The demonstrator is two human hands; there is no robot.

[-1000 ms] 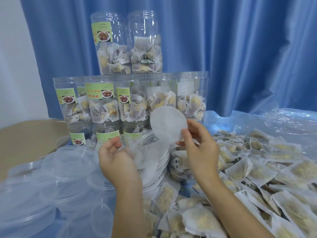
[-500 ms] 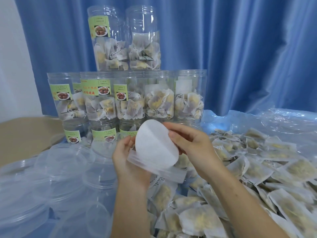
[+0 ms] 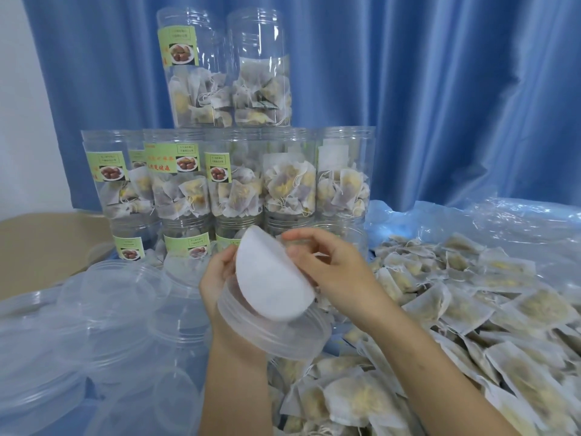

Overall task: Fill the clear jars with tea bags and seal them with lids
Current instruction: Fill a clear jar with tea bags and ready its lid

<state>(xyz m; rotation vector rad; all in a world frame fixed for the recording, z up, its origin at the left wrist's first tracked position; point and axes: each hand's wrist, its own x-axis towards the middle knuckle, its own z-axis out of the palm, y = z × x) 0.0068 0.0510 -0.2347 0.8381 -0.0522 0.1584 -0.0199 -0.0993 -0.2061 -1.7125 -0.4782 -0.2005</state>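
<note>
Sec ago my right hand [image 3: 333, 272] held the white liner disc [image 3: 270, 278] up in the air above the lid [image 3: 276, 328]; now it's tipped down w/ its lower edge inside the lid. Right fingers pinch the disc's top edge. Left hand [image 3: 220, 278] grips the lid's far side, fingers curled round the rim. So liner's nearly seated; lid's abt ready for a jar. Filled jars [image 3: 289, 187] stacked behind the lid, loose tea bags [image 3: 471, 309] right of it.

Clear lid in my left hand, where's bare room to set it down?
Bare patches: the tan tabletop left of the stacked clear jars, and the crinkled plastic sheet behind the tea bag pile. Loose clear lids crowd the left foreground.
</note>
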